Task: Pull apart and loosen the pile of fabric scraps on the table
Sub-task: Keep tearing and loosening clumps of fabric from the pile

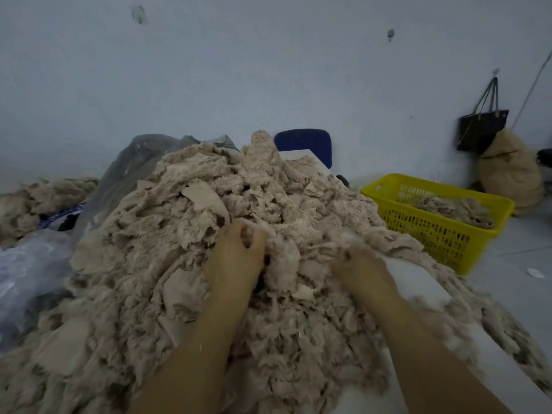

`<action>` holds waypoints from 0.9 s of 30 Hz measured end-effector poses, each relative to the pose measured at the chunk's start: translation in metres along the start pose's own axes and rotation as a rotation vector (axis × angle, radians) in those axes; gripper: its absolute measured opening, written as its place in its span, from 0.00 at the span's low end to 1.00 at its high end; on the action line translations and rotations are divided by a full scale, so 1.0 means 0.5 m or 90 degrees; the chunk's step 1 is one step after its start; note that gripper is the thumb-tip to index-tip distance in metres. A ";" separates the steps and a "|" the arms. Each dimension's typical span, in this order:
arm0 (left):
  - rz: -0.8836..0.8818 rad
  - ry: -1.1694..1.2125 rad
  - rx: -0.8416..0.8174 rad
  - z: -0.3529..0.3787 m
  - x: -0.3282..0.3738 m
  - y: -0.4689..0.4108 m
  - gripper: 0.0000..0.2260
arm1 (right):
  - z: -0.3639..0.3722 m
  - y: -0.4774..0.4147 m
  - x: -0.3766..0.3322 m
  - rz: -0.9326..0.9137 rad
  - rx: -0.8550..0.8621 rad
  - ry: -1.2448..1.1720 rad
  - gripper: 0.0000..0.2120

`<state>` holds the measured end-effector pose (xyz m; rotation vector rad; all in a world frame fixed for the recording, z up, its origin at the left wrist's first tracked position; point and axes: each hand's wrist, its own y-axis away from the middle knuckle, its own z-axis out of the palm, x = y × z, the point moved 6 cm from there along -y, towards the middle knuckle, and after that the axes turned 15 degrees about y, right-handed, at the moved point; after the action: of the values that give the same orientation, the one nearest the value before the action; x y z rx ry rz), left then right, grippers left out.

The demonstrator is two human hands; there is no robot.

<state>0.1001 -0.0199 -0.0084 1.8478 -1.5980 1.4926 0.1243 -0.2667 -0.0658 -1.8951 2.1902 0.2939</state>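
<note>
Beige pile of fabric scraps (179,234) covers most of table (418,282), heaped highest twd far edge, thinning out along right edge. Judged: light, soft, fluffy, tangled; clumps cling + shed lint; not fragile. Best hold: pinch loose tufts on near slope, pull sideways, small amts. Left hand (236,258) mid-pile: fingers (231,231) curled tight, thumb meeting forefinger, nipping tuft. Right hand (363,271) nr right edge, blurred; fingertips sunk in fluff, grip can't tell.
</note>
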 end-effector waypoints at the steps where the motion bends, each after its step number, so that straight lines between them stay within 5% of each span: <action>1: 0.075 -0.041 0.013 -0.002 0.023 0.012 0.15 | 0.014 0.005 -0.017 -0.028 -0.019 0.012 0.17; 3: 0.257 -0.054 -0.019 0.022 0.075 0.048 0.13 | 0.029 0.013 -0.067 -0.118 -0.036 -0.066 0.10; 5: 0.361 -0.028 -0.160 0.071 0.092 0.086 0.14 | 0.018 0.025 -0.106 -0.149 -0.020 -0.212 0.13; 8: 0.174 -0.082 -0.367 0.108 -0.013 0.077 0.18 | -0.014 0.029 -0.104 -0.112 0.023 -0.444 0.15; 12: 0.018 -0.290 -0.337 0.040 -0.109 0.012 0.19 | -0.064 0.025 -0.079 -0.058 -0.029 -0.793 0.14; 15: 0.027 -0.317 -0.316 0.024 -0.088 0.002 0.16 | -0.095 0.029 -0.099 -0.086 -0.066 -0.868 0.10; 17: 0.012 -0.136 -0.283 0.016 -0.047 0.014 0.18 | -0.104 0.040 -0.122 -0.130 -0.069 -0.853 0.11; 21: -0.242 0.376 -0.339 0.029 0.023 0.051 0.39 | -0.113 0.073 -0.182 -0.236 -0.006 -0.669 0.11; 25: -0.261 0.624 -0.239 0.016 0.053 0.038 0.15 | -0.098 0.089 -0.215 -0.280 0.128 -0.391 0.15; 27: -0.299 0.792 -0.145 -0.011 0.048 0.012 0.13 | -0.082 0.091 -0.205 -0.288 0.116 -0.358 0.15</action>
<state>0.0890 -0.0314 0.0110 0.7104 -0.6179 1.5793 0.0918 -0.1759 0.0041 -1.8530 1.3482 0.4555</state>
